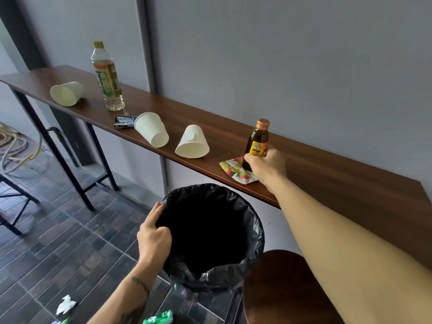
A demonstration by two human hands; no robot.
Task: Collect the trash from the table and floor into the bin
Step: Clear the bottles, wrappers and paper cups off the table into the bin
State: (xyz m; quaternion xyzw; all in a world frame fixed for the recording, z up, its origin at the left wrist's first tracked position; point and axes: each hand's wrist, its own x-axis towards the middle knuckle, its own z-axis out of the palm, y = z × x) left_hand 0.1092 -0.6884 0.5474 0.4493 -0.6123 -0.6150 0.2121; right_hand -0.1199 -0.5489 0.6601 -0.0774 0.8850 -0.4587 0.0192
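My right hand [265,168] is closed around the lower part of a small brown glass bottle [257,139] with an orange cap and yellow label, which stands upright on the narrow wooden table [327,164]. A crumpled yellow-red wrapper [233,170] lies under and beside the bottle. My left hand [153,237] grips the left rim of the bin [210,235], which is lined with a black bag and held just below the table edge. Three white paper cups [67,93] [152,132] [192,142] lie tipped on the table, with a tall plastic bottle [107,76] and a dark gum pack [125,122].
On the tiled floor at the bottom left lie a crumpled white tissue [65,305] and a green wrapper [159,318]. A round brown stool seat [280,284] sits right of the bin. Black table legs [53,146] and coiled hose [14,146] are at the left.
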